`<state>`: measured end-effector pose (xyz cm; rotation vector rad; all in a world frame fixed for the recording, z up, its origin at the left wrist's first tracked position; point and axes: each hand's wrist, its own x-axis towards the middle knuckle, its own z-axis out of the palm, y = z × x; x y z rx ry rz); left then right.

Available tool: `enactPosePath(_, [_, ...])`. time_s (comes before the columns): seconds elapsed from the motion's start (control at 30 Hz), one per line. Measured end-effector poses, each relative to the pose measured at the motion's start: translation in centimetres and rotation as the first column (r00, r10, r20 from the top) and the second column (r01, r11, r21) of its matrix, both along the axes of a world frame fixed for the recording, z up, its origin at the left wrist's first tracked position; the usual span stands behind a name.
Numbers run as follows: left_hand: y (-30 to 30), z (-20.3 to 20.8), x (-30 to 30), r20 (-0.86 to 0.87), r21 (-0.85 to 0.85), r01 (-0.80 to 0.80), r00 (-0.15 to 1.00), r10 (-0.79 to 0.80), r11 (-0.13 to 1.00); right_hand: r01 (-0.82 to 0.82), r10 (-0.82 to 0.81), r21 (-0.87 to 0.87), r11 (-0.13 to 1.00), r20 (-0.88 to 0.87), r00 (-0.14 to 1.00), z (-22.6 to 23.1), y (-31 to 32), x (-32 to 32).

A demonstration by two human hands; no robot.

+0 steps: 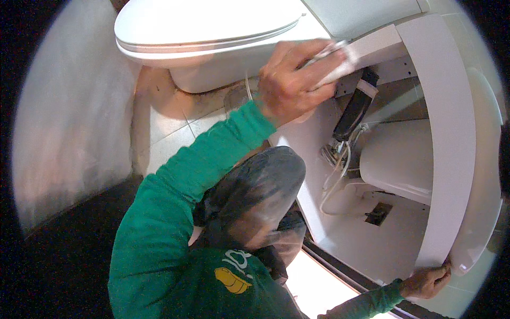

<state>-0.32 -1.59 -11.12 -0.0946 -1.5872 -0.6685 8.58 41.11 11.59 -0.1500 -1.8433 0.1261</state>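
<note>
My left hand (292, 82), in a green sleeve, is raised at the upper middle and closed on a white cloth (340, 64), blurred by motion. It is held by the upper corner of a white cabinet (454, 133), whose open inside faces me. At the lower right, my right hand (423, 283) has its fingers curled at the cabinet's lower corner, beside the end of a white rounded basin edge (481, 175). Inside the cabinet are a long black tube-like part (353, 114), thin white hoses (337, 189) and a smooth white bowl shape (398, 157).
A white toilet (212, 26) with its lid down stands at the upper left, close to the cabinet. Pale tiles (172, 143) cover the floor beneath it. My bent knee (265, 175) is close to the cabinet's side. A dark square opening (379, 213) shows inside the cabinet.
</note>
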Motion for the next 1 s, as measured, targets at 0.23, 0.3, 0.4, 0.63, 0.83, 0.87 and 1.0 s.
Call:
enactPosePath(0.23, [1.6, -14.0, 3.5, 0.36, 0.141, -0.029, 0.932, -0.024, 0.99, 0.041, -0.04, 0.032, 0.999, -0.012, 0.999, 0.3, 0.8, -0.2])
enactPosePath(0.3, [2.0, -17.4, 4.2, 0.466, 0.192, -0.043, 0.883, -0.053, 0.98, 0.033, -0.032, 0.045, 0.998, -0.005, 0.999, 0.3, 0.4, -0.3])
enactPosePath(0.4, [3.0, -22.5, 5.6, 0.63, 0.253, -0.086, 0.771, -0.097, 0.964, 0.046, -0.046, 0.055, 0.997, -0.004, 0.999, 0.5, 0.9, -0.1])
enactPosePath(0.63, [4.9, -25.5, 5.9, 0.721, 0.432, -0.187, 0.66, -0.214, 0.882, 0.04, -0.042, 0.063, 0.997, 0.034, 0.999, 0.5, 0.3, 0.2])
enactPosePath(0.83, [5.8, -23.4, 5.4, 0.665, 0.597, -0.201, 0.666, -0.339, 0.776, -0.004, -0.003, 0.109, 0.994, 0.064, 0.998, 0.4, 0.8, -0.2])
enactPosePath(0.87, [5.9, -22.3, 4.8, 0.654, 0.631, -0.225, 0.668, -0.354, 0.742, 0.006, -0.013, 0.105, 0.994, 0.068, 0.998, 0.4, 0.4, -0.1])
enactPosePath(1.0, [6.6, -19.9, 4.1, 0.582, 0.692, -0.253, 0.749, -0.316, 0.676, -0.035, 0.033, 0.046, 0.998, 0.041, 0.999, 0.2, 0.8, -0.1])
